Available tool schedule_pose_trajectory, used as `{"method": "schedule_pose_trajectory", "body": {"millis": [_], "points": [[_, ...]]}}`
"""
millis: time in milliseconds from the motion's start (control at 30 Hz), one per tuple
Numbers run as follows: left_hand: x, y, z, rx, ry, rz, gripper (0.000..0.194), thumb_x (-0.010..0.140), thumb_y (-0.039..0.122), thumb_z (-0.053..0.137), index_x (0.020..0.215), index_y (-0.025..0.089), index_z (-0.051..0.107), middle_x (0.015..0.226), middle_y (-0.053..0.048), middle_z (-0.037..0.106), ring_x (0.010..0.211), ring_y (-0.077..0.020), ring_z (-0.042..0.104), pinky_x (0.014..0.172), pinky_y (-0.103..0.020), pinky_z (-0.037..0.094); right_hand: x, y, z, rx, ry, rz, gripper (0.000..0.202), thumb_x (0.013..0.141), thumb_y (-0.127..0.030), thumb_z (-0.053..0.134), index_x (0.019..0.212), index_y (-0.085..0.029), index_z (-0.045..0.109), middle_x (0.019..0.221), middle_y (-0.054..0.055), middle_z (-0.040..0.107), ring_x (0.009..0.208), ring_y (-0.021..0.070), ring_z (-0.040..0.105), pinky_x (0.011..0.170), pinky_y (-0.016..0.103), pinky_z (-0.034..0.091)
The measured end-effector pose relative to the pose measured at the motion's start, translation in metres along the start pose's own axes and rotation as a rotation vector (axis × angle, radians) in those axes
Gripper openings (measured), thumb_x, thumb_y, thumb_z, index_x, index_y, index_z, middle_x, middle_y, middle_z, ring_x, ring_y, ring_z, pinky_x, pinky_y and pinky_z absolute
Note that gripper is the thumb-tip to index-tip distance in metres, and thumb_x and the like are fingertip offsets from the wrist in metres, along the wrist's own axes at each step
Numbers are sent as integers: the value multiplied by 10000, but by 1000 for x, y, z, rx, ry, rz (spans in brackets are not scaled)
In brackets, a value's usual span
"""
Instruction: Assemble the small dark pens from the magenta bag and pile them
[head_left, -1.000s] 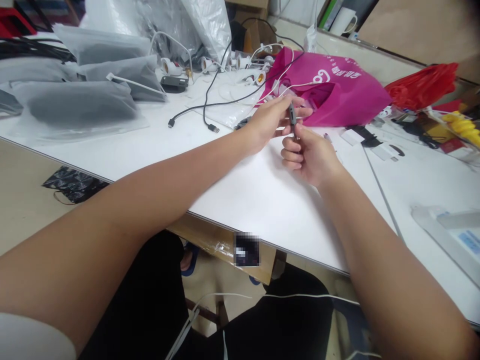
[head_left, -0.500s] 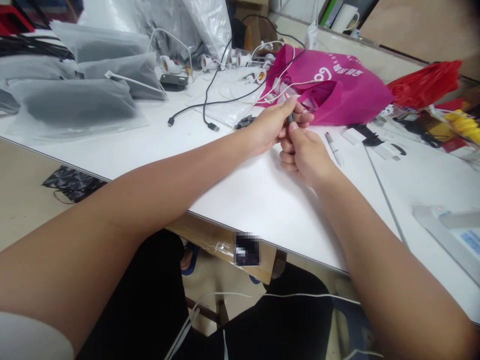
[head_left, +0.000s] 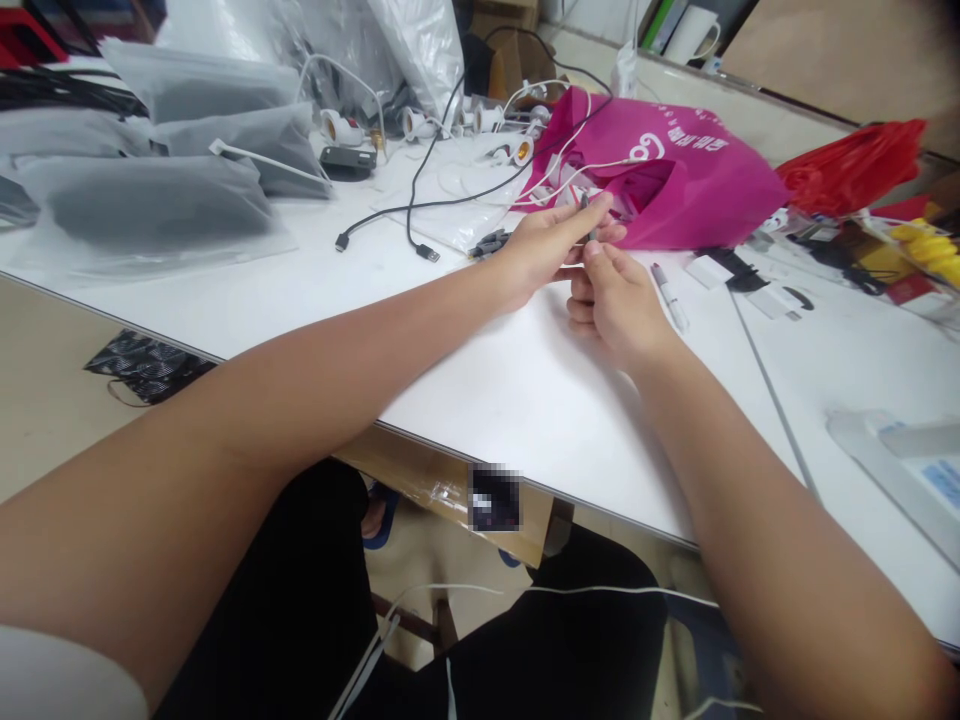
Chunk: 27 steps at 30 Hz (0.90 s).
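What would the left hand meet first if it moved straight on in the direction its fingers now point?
Most likely the pink bag. The left hand points away and to the right, pinching a small grey part together with the right hand; the bag lies just beyond the fingertips, though depth is hard to judge.

The fingers (head_left: 592, 215) cover most of a small dark object (head_left: 584, 203) (too hidden to identify); the white device (head_left: 900, 470) is cut off at the right edge.

White lettering and a looped logo on the pink bag (head_left: 675, 170), too blurred to read.
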<state>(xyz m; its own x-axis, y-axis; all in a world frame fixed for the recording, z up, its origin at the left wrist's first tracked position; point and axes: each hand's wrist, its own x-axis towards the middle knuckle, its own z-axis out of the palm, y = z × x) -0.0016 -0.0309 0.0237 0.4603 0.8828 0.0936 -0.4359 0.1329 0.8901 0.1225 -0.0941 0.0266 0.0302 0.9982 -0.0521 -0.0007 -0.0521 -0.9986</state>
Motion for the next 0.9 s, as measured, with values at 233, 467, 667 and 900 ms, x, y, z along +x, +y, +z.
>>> {"method": "schedule_pose_trajectory", "body": {"millis": [233, 467, 667, 900], "points": [[3, -5, -9, 54, 6, 61, 316, 1132, 363, 794, 867, 206, 722, 851, -47, 695, 906, -184, 639, 1095, -409, 557, 1, 1, -2, -78, 36, -71, 534, 1027, -750, 848, 955, -310, 555, 643, -87, 305, 490, 112, 149, 478, 313, 102], [5, -5, -8, 17, 3, 18, 262, 1059, 302, 865, 865, 253, 695, 810, -33, 650, 973, -257, 678, 1012, -419, 546, 0, 0, -3, -80, 32, -58, 532, 1037, -748, 812, 955, -309, 523, 644, -91, 264, 498, 114, 133, 482, 308, 108], [2, -3, -7, 62, 42, 55, 458, 1079, 405, 926, 788, 209, 631, 812, -39, 641, 883, -175, 574, 981, -364, 486, -1, -2, -3, -102, 27, -42, 534, 1028, -754, 826, 987, -312, 529, 646, -90, 292, 505, 113, 147, 492, 310, 107], [-2, 1, -3, -17, -5, 48, 337, 1181, 230, 688, 849, 186, 733, 763, -12, 572, 825, -158, 531, 989, -374, 501, 3, 3, -7, -118, 40, -87, 579, 1030, -834, 771, 976, -320, 509, 639, -86, 265, 498, 125, 141, 490, 324, 95]]}}
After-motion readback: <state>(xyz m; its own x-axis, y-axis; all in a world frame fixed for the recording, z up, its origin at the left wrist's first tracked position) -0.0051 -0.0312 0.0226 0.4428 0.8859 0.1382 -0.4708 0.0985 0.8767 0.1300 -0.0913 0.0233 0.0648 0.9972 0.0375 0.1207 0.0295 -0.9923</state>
